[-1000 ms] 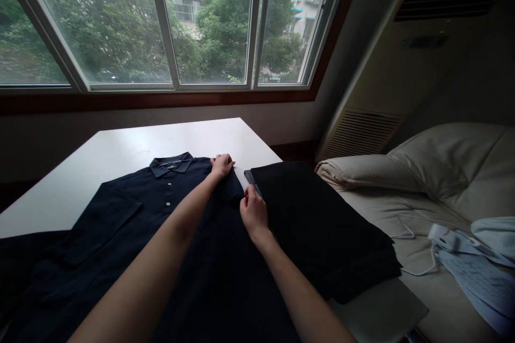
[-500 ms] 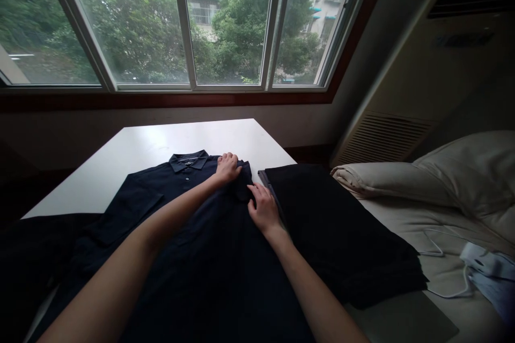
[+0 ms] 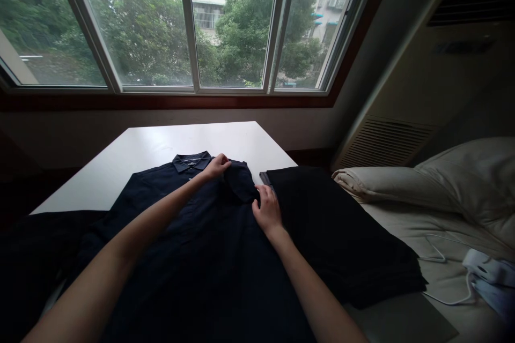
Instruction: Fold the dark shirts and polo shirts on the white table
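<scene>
A dark navy collared shirt [image 3: 193,236] lies front up, its collar [image 3: 191,162] toward the window. My left hand [image 3: 218,166] pinches the shirt's cloth at the shoulder beside the collar. My right hand [image 3: 267,209] rests at the sleeve edge on the right, fingers bent and thumb apart from them, fingertips touching the cloth. Between the two hands the short sleeve [image 3: 240,182] looks bunched and partly folded over. My forearms cover parts of the shirt front.
The shirt lies on a white table [image 3: 161,142]. A stack of folded black cloth [image 3: 338,230] sits right beside it. More dark fabric [image 3: 36,257] is at left. A beige sofa [image 3: 402,187] on the right holds a white device [image 3: 483,265] with a cord.
My left hand has moved left toward the collar, pulling at the shoulder cloth. My right hand has shifted slightly right and down along the sleeve edge. The view has tilted up slightly.
</scene>
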A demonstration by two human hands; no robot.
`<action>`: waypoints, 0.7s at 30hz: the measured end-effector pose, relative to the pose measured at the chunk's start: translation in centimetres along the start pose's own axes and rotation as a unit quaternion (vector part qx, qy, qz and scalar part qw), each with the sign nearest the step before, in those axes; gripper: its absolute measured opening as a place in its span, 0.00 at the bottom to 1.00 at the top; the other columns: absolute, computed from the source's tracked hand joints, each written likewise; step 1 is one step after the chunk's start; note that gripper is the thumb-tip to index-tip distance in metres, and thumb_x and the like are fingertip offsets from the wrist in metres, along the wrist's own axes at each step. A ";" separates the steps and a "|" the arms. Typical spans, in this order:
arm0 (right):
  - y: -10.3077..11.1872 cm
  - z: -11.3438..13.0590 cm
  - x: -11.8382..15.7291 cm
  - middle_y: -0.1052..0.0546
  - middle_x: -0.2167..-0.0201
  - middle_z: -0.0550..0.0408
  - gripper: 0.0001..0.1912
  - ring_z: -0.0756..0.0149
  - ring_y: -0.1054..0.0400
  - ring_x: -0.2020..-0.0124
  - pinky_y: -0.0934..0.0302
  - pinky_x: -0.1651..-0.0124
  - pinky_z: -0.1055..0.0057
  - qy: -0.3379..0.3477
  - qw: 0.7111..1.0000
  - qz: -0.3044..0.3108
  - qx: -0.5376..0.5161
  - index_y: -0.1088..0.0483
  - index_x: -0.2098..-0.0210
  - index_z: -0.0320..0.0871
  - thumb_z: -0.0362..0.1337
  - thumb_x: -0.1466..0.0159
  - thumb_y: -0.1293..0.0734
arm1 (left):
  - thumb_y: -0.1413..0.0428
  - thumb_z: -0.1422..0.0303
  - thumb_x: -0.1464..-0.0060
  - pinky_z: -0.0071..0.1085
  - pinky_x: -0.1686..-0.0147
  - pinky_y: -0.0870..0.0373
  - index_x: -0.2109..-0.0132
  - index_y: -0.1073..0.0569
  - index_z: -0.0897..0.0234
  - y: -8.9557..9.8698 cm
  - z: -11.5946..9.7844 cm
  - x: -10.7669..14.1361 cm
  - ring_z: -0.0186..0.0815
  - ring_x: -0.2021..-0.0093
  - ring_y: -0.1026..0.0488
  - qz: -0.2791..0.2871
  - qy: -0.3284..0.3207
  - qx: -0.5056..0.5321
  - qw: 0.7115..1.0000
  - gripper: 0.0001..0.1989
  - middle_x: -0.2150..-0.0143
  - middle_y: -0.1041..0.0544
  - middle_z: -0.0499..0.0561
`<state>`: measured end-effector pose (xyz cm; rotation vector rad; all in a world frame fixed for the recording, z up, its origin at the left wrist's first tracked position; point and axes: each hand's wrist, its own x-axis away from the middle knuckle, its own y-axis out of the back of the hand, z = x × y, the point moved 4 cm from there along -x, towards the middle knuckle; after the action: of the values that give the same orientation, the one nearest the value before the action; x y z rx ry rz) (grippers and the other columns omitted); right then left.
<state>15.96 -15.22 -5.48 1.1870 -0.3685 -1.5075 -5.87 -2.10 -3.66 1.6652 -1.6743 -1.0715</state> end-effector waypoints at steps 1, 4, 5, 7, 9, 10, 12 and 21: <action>0.0 0.0 0.0 0.30 0.48 0.42 0.22 0.56 0.37 0.46 0.42 0.42 0.60 -0.001 1.000 0.003 0.000 0.33 0.46 0.38 0.27 0.40 0.40 | 0.52 0.62 0.39 0.28 0.62 0.30 0.53 0.31 0.64 0.3 0.4 0.3 0.36 0.60 0.26 0.005 0.007 0.005 1.000 0.12 0.60 0.23 0.52; 0.0 0.0 -0.1 0.30 0.48 0.42 0.22 0.56 0.37 0.47 0.43 0.42 0.61 -0.008 1.000 0.012 0.002 0.33 0.46 0.37 0.27 0.40 0.40 | 0.46 0.64 0.45 0.28 0.65 0.30 0.58 0.28 0.64 1.0 1.9 1.3 0.37 0.63 0.25 0.035 0.025 0.004 0.999 0.10 0.65 0.23 0.50; 0.0 0.1 -0.1 0.30 0.48 0.42 0.22 0.56 0.37 0.47 0.43 0.42 0.61 -0.010 1.000 0.013 0.003 0.33 0.46 0.37 0.27 0.40 0.40 | 0.44 0.65 0.48 0.28 0.66 0.30 0.59 0.28 0.64 1.1 2.2 1.6 0.37 0.64 0.25 0.046 0.027 0.001 0.999 0.09 0.66 0.23 0.49; 0.1 0.1 -0.1 0.29 0.50 0.43 0.22 0.56 0.37 0.47 0.43 0.42 0.61 -0.013 1.000 0.017 0.006 0.33 0.46 0.37 0.26 0.39 0.40 | 0.42 0.67 0.50 0.28 0.65 0.30 0.61 0.27 0.63 1.1 2.5 1.9 0.38 0.63 0.25 0.056 0.028 -0.006 0.998 0.09 0.65 0.22 0.49; 0.2 0.1 -0.1 0.27 0.52 0.44 0.22 0.56 0.36 0.48 0.43 0.42 0.62 -0.013 1.000 0.022 0.006 0.32 0.46 0.38 0.25 0.39 0.41 | 0.43 0.66 0.49 0.28 0.64 0.30 0.59 0.27 0.63 1.0 2.1 1.6 0.38 0.61 0.25 0.052 0.029 -0.013 0.998 0.10 0.62 0.22 0.51; 0.3 0.2 -0.1 0.27 0.52 0.45 0.22 0.57 0.36 0.48 0.43 0.43 0.63 -0.013 1.000 0.024 0.004 0.32 0.47 0.39 0.25 0.40 0.41 | 0.44 0.65 0.47 0.28 0.63 0.30 0.58 0.27 0.64 0.9 1.6 1.3 0.39 0.60 0.25 0.049 0.028 -0.017 0.998 0.11 0.60 0.21 0.52; 0.5 0.2 -0.1 0.26 0.53 0.46 0.22 0.58 0.35 0.49 0.42 0.43 0.65 -0.018 1.000 0.025 -0.004 0.31 0.48 0.40 0.23 0.40 0.42 | 0.45 0.63 0.45 0.28 0.60 0.30 0.56 0.27 0.64 0.4 0.3 0.2 0.39 0.57 0.25 0.045 0.027 -0.024 0.998 0.12 0.57 0.21 0.54; 0.9 0.2 0.1 0.26 0.53 0.49 0.21 0.61 0.30 0.55 0.40 0.50 0.67 -0.044 0.998 0.012 -0.047 0.31 0.51 0.42 0.24 0.40 0.43 | 0.43 0.58 0.46 0.29 0.60 0.30 0.61 0.23 0.66 -2.8 -4.4 -5.2 0.42 0.58 0.24 0.091 0.088 -0.044 0.991 0.14 0.60 0.19 0.57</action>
<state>16.31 -15.66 -4.75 1.0417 -0.3655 -1.5428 -0.26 2.57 -2.80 1.4737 -1.6052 -0.8719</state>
